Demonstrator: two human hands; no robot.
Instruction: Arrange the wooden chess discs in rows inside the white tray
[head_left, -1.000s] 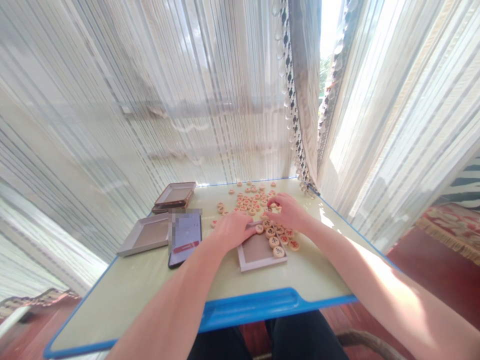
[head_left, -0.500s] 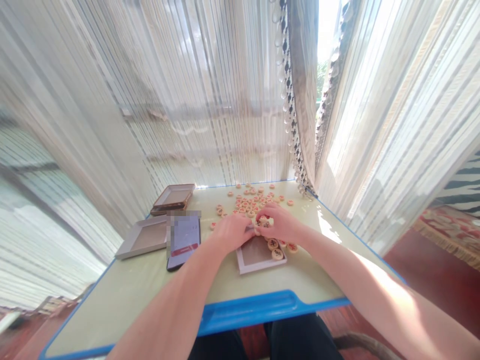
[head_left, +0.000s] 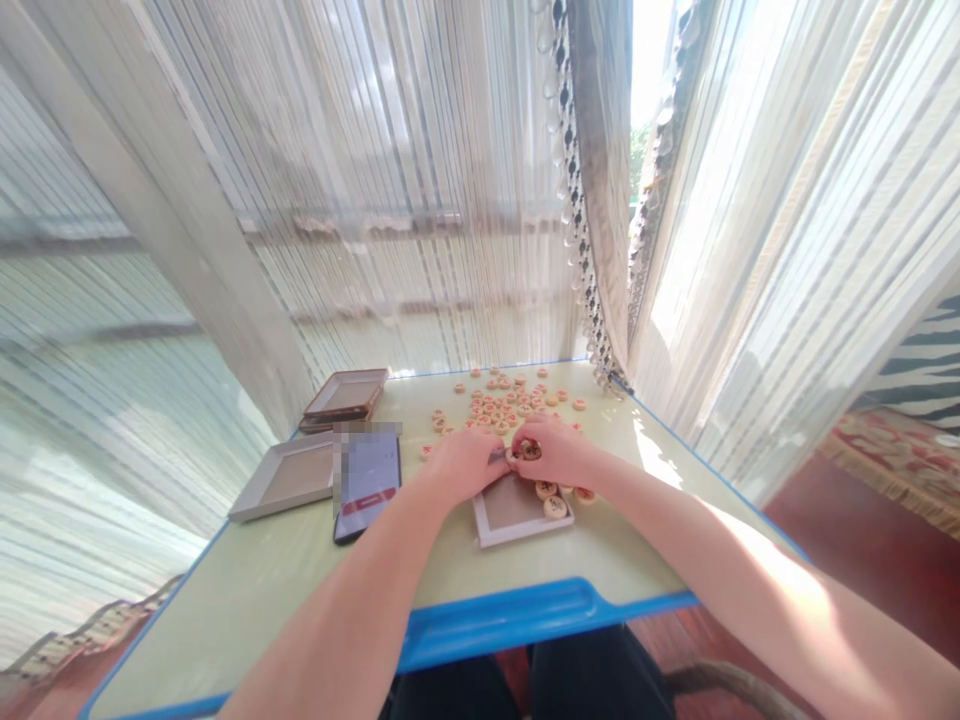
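Many round wooden chess discs (head_left: 501, 401) with red or dark characters lie scattered at the far part of a pale green table (head_left: 285, 585). A shallow white-rimmed box tray (head_left: 510, 515) sits in front of me with a few discs (head_left: 554, 506) along its right side. My left hand (head_left: 465, 465) rests curled on the tray's far left corner, fingers bent down on it. My right hand (head_left: 553, 450) is closed round a few discs at the tray's far edge, touching my left fingertips.
A phone (head_left: 367, 479) lies left of the tray. A grey box lid (head_left: 289, 476) and a brown box (head_left: 347, 396) sit further left. The table has a blue rim (head_left: 510, 615). Sheer curtains (head_left: 420, 200) hang close behind and to the right.
My right hand has drawn back from the loose pile to the tray's far edge with discs in it, meeting my left hand. The view has shifted slightly.
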